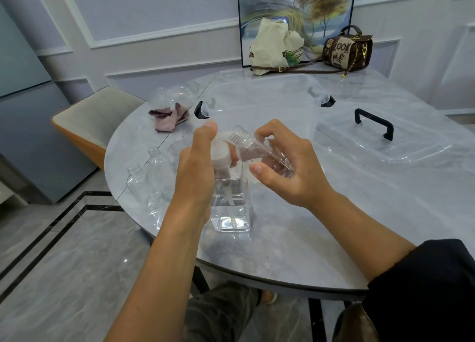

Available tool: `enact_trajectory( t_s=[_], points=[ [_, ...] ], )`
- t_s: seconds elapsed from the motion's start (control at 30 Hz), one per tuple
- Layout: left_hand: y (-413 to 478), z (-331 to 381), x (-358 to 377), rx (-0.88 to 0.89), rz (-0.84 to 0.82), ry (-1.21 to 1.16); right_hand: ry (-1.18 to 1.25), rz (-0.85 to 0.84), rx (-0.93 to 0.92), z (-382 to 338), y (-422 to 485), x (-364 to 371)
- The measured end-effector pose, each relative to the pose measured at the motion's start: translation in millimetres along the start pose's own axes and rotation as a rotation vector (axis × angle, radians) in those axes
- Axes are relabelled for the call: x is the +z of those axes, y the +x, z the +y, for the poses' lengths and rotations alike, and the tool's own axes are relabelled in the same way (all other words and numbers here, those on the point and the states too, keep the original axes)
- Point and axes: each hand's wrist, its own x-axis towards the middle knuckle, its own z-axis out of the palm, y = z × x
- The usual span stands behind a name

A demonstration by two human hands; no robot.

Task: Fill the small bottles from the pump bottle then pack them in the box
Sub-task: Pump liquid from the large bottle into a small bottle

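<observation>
Head cam shot, so here's where I think this could get messy. The left hand (pixel 198 166) has its fingers curled round the top of the pump bottle (pixel 231 202), thumb sticking up, ready to press. The right hand (pixel 290 172) grips a small bottle (pixel 257 148) with thumb and fingers wrapped around it, tilted hard, neck up by the pump head. I can't tell if the nozzle actually lines up with the mouth, it's hidden. If it doesn't, 1 pump goes straight onto the table (pixel 334 226). Tilted that far, whatever gets in could also run back out. Pushing down off-centre might rock the pump bottle too, and it's slick clear plastic.

Other worry: 2 empty bottles (pixel 144 177) stand near the table's left edge, just beside the left forearm. A careless elbow probably sends them to the floor.

The box (pixel 257 102) sits open behind the hands, nothing packed that I can see, and its lid (pixel 374 123) is off to the right.

Surface is a round grey marble-look top, glossy. There's a crumpled pinkish cloth (pixel 171 118), a tote bag (pixel 275 46) and a handbag (pixel 347 49) at the back against a painting (pixel 295 7), a chair (pixel 95 118), panelled walls and a grey tile floor.
</observation>
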Motion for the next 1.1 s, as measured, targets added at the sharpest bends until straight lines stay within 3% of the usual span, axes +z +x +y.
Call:
enact_trajectory(
  t_s=[0.73, 1.1],
  points=[
    [-8.0, 4.4, 5.8, 0.080, 0.016, -0.023, 0.024, 0.012, -0.004, 3.3, 0.7, 0.1],
    [-3.7, -2.9, 2.9, 0.033, -0.005, -0.034, 0.057, 0.034, 0.018, 7.5, 1.2, 1.4]
  ],
)
